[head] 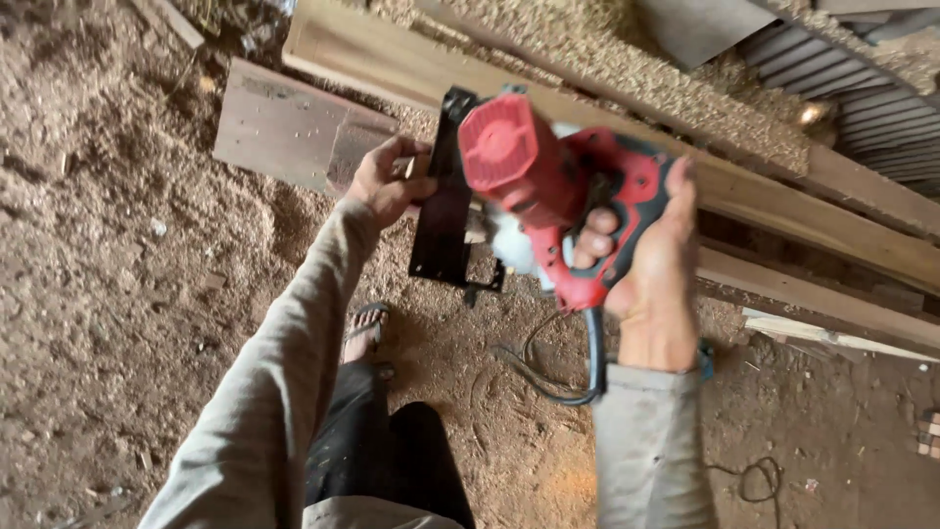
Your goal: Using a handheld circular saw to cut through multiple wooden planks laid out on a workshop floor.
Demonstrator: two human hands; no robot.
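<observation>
Sawdust floor (pixel 117 294), planks (pixel 783 211) behind | right hand (pixel 651 274) fingers grip red saw (pixel 548 176) | left hand (pixel 387 181) fingers pinch its black baseplate (pixel 446 211)

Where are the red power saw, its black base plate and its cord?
red power saw (pixel 514 162), head view, on the red motor housing.
black base plate (pixel 443 220), head view, mid-plate.
cord (pixel 594 353), head view, just below the handle.

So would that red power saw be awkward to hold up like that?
Probably. The red saw looks bulky and motor-heavy, so both the right hand and left hand steady it. Its black cord dangles, likely floppy and tugging.
</observation>
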